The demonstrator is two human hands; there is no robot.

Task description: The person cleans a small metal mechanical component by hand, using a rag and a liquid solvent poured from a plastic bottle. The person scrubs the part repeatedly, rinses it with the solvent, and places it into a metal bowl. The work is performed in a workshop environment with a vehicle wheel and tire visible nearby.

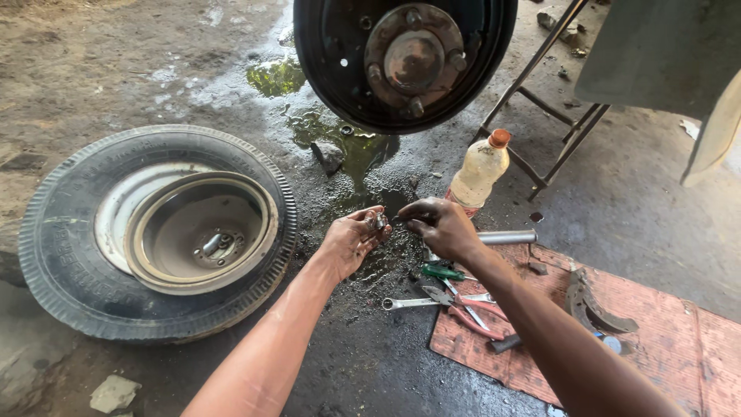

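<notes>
My left hand [351, 241] is low over the oily ground and pinches a small shiny metal part [379, 222] between its fingertips. My right hand [438, 225] is just to its right, fingers curled, with the fingertips touching the same small part. Both hands are greasy. Above them hangs a black brake backing plate with a rusty wheel hub [413, 60] and its studs.
A tyre [73, 255] lies flat at left with a brake drum [202, 232] resting in its rim. A plastic bottle [478, 171], a metal tube [508, 237], a spanner [409, 303], red-handled pliers [471, 313], a green screwdriver [441, 272] and brake shoes [598, 309] lie on a red mat [671, 340]. A metal stand [552, 108] is at right.
</notes>
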